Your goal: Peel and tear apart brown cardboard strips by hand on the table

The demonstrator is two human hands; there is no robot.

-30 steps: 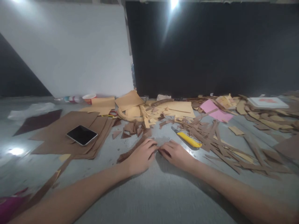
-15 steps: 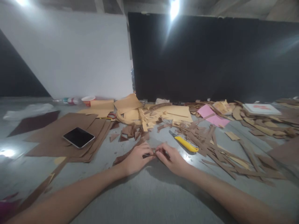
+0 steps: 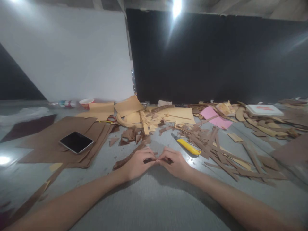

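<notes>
1. Fingertips first: half a second ago there's a little gap between the two hands, and now they meet, or very nearly. The whole view has also swung a touch, so everything on the grey, smooth-topped table (image 3: 154, 202) sits further left.
2. Left hand (image 3: 141, 163): curled, thumb and index bowed into a loop with the tips together or nearly so. Can't tell if it's really gripping anything.
3. Right hand (image 3: 175, 163): mirrors it, fingers curled in towards the thumb. Same deal, can't tell what's in the pinch.
4. Small brown paper-like scrap (image 3: 155, 153): pokes out right where the fingertips meet, just on their far side and about midway, so neither hand is clearly nearer. Too blurry to call its long axis.
5. Long, ridged, dark brown paper-like piece (image 3: 121, 162): lies beyond the left wrist, running diagonally from near-left to far-right behind the left hand. Left is definitely the nearer hand; can't tell if they touch.
6. Yellow-handled box cutter (image 3: 189, 146): just past the right hand, apart from it, blade pointing far-left, handle end near-right, beside the flat brown paper strips (image 3: 221, 157).
</notes>
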